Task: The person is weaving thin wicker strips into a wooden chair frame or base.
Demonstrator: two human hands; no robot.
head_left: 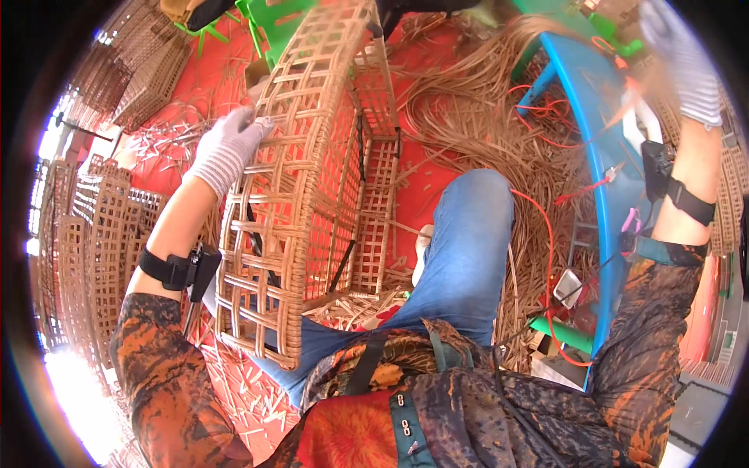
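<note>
A large brown woven rattan basket point(308, 168), open-framed with black strips on some of its bars, stands tilted between my knees and rests against my left leg. My left hand point(230, 144), in a pale striped glove, grips its left edge with the fingers closed on the weave. Raised at the far right, above the blue plastic table point(581, 101), is my right hand point(683, 66) in the same kind of glove. Its fingers are smeared by motion, and blurred brown strands pass close to it. Whether it holds them I cannot tell.
Loose rattan strands point(476, 101) lie heaped on the red floor point(195, 93) before me. A red air hose point(550, 234) loops beside the blue table. Stacked woven panels point(101, 242) stand at the left. A green plastic chair point(273, 27) is at the back.
</note>
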